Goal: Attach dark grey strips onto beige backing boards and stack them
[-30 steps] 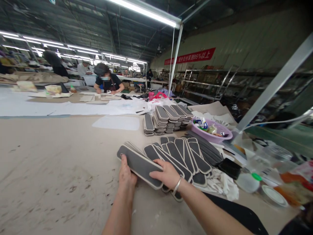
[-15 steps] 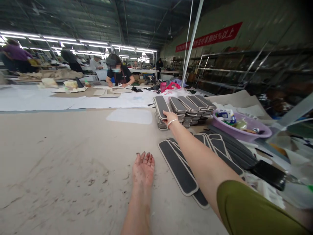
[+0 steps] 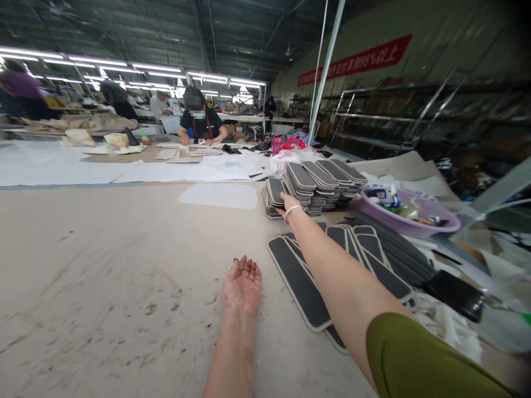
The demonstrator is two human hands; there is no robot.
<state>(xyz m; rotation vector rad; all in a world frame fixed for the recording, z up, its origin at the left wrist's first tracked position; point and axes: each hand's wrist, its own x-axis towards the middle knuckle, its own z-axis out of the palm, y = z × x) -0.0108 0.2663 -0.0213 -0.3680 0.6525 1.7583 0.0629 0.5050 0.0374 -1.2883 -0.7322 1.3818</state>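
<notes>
My right hand (image 3: 290, 207) reaches forward, its thumb on top and fingers at the near edge of grey panels with pale borders, at the front left pile (image 3: 274, 190). Other stacks of such panels (image 3: 301, 176) stand close behind and to the right. My left hand (image 3: 242, 282) rests palm up on the beige table (image 3: 124, 249), fingers apart and slightly curled, holding nothing. Right of it lie loose, overlapping long dark panels (image 3: 296, 282), partly hidden under my right forearm.
A purple basin (image 3: 415, 218) with bottles and packets sits at the right, near a black shiny object (image 3: 455, 294). A slanted pole (image 3: 326, 72) rises behind the stacks. Across white sheets (image 3: 166, 172), a masked person (image 3: 202, 124) works.
My right hand has moved slightly down with the panels it grips, which now sit lower on the front left pile. My left hand has barely moved.
</notes>
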